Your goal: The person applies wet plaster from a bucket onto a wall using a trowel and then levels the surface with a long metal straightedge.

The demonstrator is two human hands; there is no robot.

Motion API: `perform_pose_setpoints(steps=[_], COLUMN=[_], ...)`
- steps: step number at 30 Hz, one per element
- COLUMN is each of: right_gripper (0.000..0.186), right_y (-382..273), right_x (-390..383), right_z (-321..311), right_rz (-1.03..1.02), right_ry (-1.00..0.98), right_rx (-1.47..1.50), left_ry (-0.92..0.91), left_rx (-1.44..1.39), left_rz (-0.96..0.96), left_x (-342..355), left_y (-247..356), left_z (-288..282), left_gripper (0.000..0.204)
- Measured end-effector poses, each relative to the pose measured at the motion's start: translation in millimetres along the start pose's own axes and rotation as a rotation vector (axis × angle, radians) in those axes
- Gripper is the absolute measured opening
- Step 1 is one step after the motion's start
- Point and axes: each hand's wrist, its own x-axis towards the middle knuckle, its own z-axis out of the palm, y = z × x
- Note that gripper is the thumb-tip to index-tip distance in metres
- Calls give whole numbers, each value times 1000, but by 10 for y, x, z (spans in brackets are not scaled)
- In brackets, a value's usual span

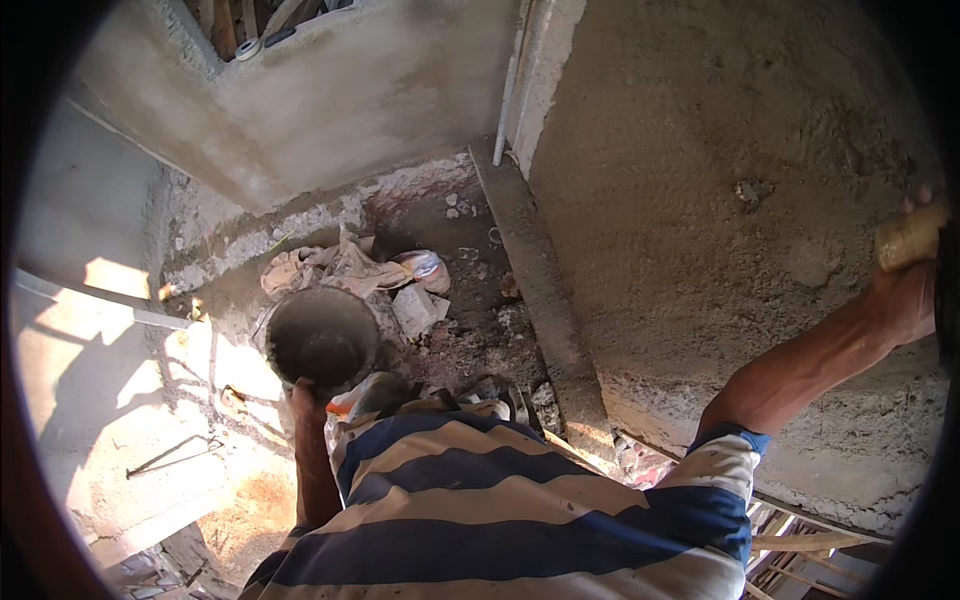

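Note:
My left hand (304,394) is closed on the near rim of a dark round bucket (322,335). Its inside is in shade, and I cannot make out what it holds. Far out to the right, my right hand (915,215) is at the rough, grey-brown plastered wall (720,200). A tan, rounded block (908,240) is in its grip, with fingertips showing above. The dark rim of the picture cuts off part of this hand and of the block, so its full shape is hidden.
Beyond the bucket lie crumpled, dirty sacks (345,265) and broken rubble. A long board (540,290) runs along the wall's foot, and a white pipe (505,110) stands in the corner. Bent metal rods (175,455) lie on the sunlit left. An opening (240,25) breaks the far wall.

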Motion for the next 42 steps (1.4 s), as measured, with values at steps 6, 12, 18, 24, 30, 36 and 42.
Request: perform_pose_setpoints(steps=[6,12,18,24,30,36,42], right_gripper=[30,19,21,25,35,36,22], right_y=[293,1977,1615,1370,394,123,1157], right_x=[-2170,-5840,-5554,-4976,-5041,-5896,-6468], right_z=[159,-1349,-1434,51,2005,2287,1671], right_rz=[437,1157,1722,1465,1079,1436,1615], right_ry=[-479,-937,-1297,-1719,-2226,-2018,-1895], right_rx=[-219,-534,-766,-683,-124,234,-238], left_ry=[-36,-135,248,545,600,957,1084], left_rx=[-80,-162,-221,-205,-377,-47,-843], left_rz=[-85,-84,-132,-36,-140,-282,-110], left_x=[449,737,431,387,1,66,-305], left_y=[13,-319,-282,-686,-517,-984,-844], left_z=[727,942,217,-708,-1218,-1443,-1451], left_gripper=[35,49,55,53,45,53,42])
